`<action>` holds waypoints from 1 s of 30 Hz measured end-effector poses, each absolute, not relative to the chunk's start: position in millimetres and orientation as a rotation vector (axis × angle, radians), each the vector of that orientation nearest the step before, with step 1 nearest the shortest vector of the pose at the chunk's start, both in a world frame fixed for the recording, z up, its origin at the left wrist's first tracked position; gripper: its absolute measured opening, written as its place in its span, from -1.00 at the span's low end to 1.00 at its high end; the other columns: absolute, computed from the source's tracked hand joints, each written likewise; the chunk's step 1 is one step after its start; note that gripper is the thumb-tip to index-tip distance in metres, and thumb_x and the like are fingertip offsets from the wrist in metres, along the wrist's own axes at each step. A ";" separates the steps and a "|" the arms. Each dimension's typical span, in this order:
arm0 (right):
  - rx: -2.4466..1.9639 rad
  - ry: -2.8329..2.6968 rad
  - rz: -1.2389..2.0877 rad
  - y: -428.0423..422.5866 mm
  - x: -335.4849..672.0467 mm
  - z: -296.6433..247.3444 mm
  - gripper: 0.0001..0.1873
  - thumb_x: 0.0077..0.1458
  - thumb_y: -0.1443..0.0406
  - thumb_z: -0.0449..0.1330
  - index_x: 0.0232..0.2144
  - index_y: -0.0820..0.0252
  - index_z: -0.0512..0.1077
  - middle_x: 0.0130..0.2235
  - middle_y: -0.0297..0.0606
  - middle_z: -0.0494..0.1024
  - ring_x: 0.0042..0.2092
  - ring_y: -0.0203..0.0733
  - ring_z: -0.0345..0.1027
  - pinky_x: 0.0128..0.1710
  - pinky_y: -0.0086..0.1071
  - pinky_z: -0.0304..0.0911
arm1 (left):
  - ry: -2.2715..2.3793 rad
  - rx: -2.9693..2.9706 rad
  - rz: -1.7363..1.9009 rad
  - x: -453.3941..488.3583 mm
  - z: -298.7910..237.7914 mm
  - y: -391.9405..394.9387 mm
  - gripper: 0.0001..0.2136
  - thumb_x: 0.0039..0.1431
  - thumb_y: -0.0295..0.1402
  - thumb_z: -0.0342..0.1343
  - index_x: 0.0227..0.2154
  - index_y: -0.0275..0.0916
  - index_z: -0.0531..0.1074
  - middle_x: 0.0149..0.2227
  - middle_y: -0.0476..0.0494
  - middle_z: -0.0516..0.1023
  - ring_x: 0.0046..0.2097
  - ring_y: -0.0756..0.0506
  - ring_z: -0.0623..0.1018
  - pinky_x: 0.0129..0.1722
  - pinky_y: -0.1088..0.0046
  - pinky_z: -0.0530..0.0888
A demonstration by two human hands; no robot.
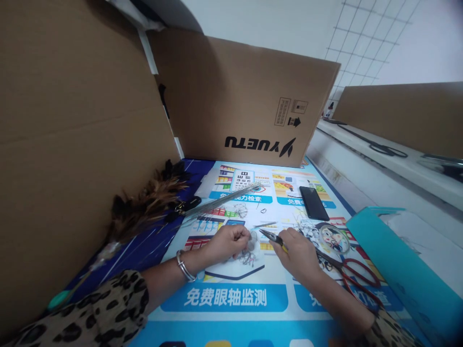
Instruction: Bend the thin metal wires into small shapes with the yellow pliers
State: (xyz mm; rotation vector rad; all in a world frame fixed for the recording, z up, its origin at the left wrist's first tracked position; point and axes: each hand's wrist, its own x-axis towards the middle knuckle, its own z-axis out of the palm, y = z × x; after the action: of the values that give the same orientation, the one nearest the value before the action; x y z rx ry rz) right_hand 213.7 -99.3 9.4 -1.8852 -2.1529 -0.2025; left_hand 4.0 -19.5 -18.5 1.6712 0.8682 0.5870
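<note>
My right hand [298, 253] is wrapped round a pair of needle-nose pliers [271, 236], whose tips point left toward my other hand. My left hand [229, 240], with a silver bangle at the wrist, is closed in a pinch; what sits between its fingers is too small to make out. Under and beside it lie small bent wire pieces [248, 259] on the printed table cover. A bundle of long straight wires [224, 200] lies beyond the left hand. More tangled wire bits [307, 231] are near the right hand.
Red-handled scissors [358, 274] and a round container with a cartoon face [333, 237] lie right of my right hand. A black phone [314, 203] rests behind. Brown feathers [144, 207] are at left. Cardboard panels [246, 96] wall the back and left; a teal box [405, 270] stands right.
</note>
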 end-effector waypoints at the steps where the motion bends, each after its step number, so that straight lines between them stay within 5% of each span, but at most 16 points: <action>1: -1.882 -2.144 -0.207 -100.2 212.7 10.5 -0.71 0.15 0.12 -0.05 -0.35 0.19 0.33 -0.33 -0.21 0.39 -0.26 -0.20 0.25 -0.35 -0.44 0.03 | 0.867 1.654 0.595 4.2 -18.7 -19.3 -0.86 0.06 -0.34 -0.03 -0.48 -0.29 0.35 -0.57 -0.01 0.44 -0.72 0.13 0.28 -0.78 0.67 0.11; 30: -2.034 -2.159 -0.335 -106.0 185.7 12.7 -0.76 0.14 0.14 -0.03 -0.38 0.15 0.31 -0.36 -0.26 0.38 -0.32 -0.22 0.23 -0.41 -0.41 -0.08 | 0.785 1.460 0.756 9.9 -15.7 -27.8 -0.83 0.11 -0.28 -0.02 -0.43 -0.30 0.30 -0.48 -0.04 0.47 -0.69 0.15 0.30 -0.71 0.66 0.15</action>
State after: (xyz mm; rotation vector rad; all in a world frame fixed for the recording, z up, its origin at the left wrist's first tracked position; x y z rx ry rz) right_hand 185.7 -106.0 12.7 -2.0336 -2.1592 -0.3350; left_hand 9.9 -27.8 -15.7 1.4602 0.7847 0.7562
